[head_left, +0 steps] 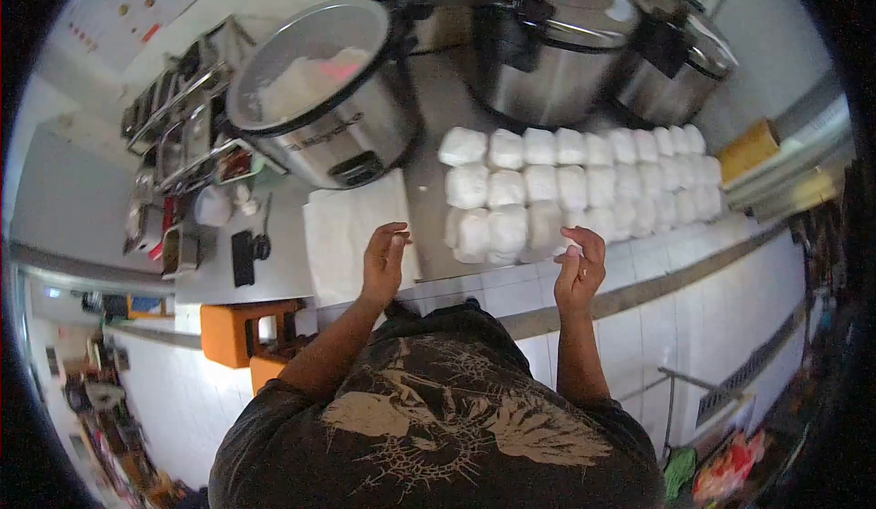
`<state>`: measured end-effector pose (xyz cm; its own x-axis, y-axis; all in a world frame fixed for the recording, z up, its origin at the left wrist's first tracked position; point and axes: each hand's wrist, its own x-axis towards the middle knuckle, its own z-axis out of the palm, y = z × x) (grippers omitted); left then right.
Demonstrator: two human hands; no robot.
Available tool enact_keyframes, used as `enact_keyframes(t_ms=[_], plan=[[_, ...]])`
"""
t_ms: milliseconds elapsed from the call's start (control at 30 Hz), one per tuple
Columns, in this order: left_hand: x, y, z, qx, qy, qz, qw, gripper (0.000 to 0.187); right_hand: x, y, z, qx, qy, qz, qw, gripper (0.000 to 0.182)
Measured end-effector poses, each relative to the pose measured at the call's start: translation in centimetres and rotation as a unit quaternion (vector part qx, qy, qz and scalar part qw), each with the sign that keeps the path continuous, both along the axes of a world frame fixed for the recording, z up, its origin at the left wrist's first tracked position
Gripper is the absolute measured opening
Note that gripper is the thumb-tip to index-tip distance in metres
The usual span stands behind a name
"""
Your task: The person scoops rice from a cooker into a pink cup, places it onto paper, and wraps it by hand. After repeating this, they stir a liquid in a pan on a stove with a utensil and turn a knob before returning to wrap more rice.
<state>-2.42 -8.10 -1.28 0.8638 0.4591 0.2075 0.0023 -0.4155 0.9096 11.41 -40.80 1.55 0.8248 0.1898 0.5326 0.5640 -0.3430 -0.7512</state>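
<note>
My left hand point(383, 263) hovers over the right edge of a stack of white paper sheets point(351, 226), fingers half curled, the thumb apart from them and nothing held. To its right, my right hand point(581, 274) is at the front of several rows of white wrapped bundles point(508, 188). Its fingers curl loosely, with a gap between thumb and index finger, and a small white spot shows at the thumb tip. Behind the paper stands an uncovered steel rice cooker point(351, 135) containing white rice point(301, 89) and something pink.
Two lidded steel cookers point(552, 76) stand behind the bundles. Metal food trays point(182, 135) are racked at the left, near a small white bowl point(212, 206) and a black object point(243, 258). Below the counter point(438, 258) is an orange stool point(228, 331).
</note>
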Motion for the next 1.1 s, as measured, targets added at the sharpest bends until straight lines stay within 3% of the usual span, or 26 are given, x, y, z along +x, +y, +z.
enact_keyframes(t_ms=[67,133,200,267,367,533,600,667,733,800,867,933,1000,1033,1100], plan=[[-0.7,3.9,2.9,0.012,0.01,0.04,0.999,0.011,0.4,3.3,2.2,-0.024,-0.002,0.092,0.995,0.021],[-0.3,8.1,7.7,0.269,-0.077,0.112,0.953,0.009,-0.1,8.7,5.1,-0.043,0.036,0.172,0.983,0.029],[0.8,12.1,13.8,0.35,-0.141,0.142,0.915,0.012,-0.8,13.2,5.6,-0.114,0.067,0.225,0.965,0.047],[2.4,17.1,18.6,0.39,-0.217,0.147,0.883,0.014,-2.2,17.0,5.0,-0.168,0.109,0.276,0.94,0.048],[3.1,22.9,23.5,0.271,-0.192,0.208,0.92,0.016,-2.3,22.2,7.7,-0.169,0.051,0.325,0.929,0.044],[5.3,31.7,23.9,0.373,-0.06,0.094,0.921,0.021,2.3,31.9,19.0,-0.114,-0.123,0.269,0.948,0.035],[6.5,32.8,23.9,0.412,-0.065,0.017,0.909,0.02,5.9,37.0,23.0,-0.19,-0.185,0.289,0.92,0.034],[6.5,33.5,24.2,0.373,-0.085,0.029,0.924,0.019,10.4,43.2,23.8,-0.352,-0.191,0.332,0.855,0.033],[6.7,34.0,23.6,0.322,-0.09,0.016,0.942,0.018,15.0,49.1,21.8,-0.529,-0.139,0.351,0.76,0.031],[7.5,34.4,23.1,0.266,-0.087,-0.028,0.96,0.018,14.6,53.4,22.7,-0.561,0.145,0.241,0.778,0.035],[9.6,32.2,24.9,0.401,0.047,-0.152,0.902,0.016,15.9,55.9,19.8,-0.561,0.31,0.177,0.747,0.042],[12.7,30.1,26.3,0.469,0.299,-0.289,0.779,0.023,21.8,59.1,10.7,-0.567,0.341,0.178,0.728,0.049],[15.4,29.3,25.8,0.528,0.377,-0.326,0.687,0.028,27.4,61.7,3.4,-0.622,0.317,0.175,0.694,0.036],[16.6,29.4,25.3,0.551,0.415,-0.34,0.639,0.031,27.9,61.7,2.8,-0.625,0.266,0.192,0.709,0.034],[21.4,30.9,18.6,0.553,0.418,-0.339,0.637,0.031,27.1,60.2,3.1,-0.592,0.122,0.232,0.762,0.035]])
